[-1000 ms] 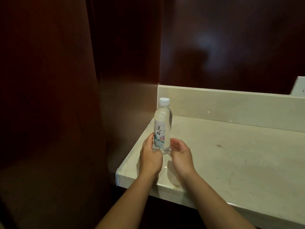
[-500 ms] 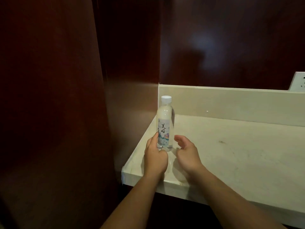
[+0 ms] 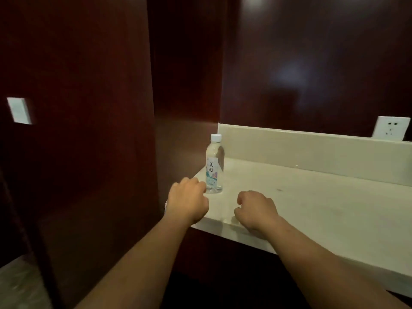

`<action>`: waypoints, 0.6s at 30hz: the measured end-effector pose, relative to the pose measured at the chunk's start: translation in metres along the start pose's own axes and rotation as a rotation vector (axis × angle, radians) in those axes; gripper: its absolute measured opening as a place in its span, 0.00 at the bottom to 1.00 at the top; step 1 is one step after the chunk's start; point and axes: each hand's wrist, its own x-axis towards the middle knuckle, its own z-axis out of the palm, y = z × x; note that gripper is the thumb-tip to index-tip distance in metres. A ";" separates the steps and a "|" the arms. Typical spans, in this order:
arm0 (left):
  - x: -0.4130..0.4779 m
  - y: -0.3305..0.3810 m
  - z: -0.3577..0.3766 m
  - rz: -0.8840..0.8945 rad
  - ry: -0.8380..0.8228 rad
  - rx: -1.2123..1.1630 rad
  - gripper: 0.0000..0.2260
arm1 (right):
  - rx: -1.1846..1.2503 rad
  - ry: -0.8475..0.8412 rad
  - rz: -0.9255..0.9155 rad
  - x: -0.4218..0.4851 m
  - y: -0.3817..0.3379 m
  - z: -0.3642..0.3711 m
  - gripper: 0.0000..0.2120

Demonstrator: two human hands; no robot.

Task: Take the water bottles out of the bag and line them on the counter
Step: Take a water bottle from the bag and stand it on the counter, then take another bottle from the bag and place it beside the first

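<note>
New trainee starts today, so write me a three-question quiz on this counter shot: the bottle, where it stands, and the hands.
1. True or false: the water bottle lies on its side on the counter.
2. Where is the water bottle? A) at the counter's left end B) in the middle of the counter C) right beside the wall socket
3. Which is nearer the water bottle: the left hand or the right hand?

Key: 1 false, it stands upright with its cap on; 2 A; 3 the left hand.
</note>
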 end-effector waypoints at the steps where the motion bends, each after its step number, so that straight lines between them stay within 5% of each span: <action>1: -0.009 0.005 -0.006 -0.014 -0.027 0.014 0.15 | -0.018 0.005 -0.020 -0.009 0.001 -0.005 0.17; 9: -0.098 0.025 -0.041 -0.102 -0.082 0.088 0.15 | -0.072 -0.023 -0.112 -0.083 0.010 -0.024 0.16; 18: -0.194 0.005 -0.093 -0.195 -0.063 0.079 0.13 | -0.017 -0.021 -0.315 -0.158 -0.061 -0.022 0.14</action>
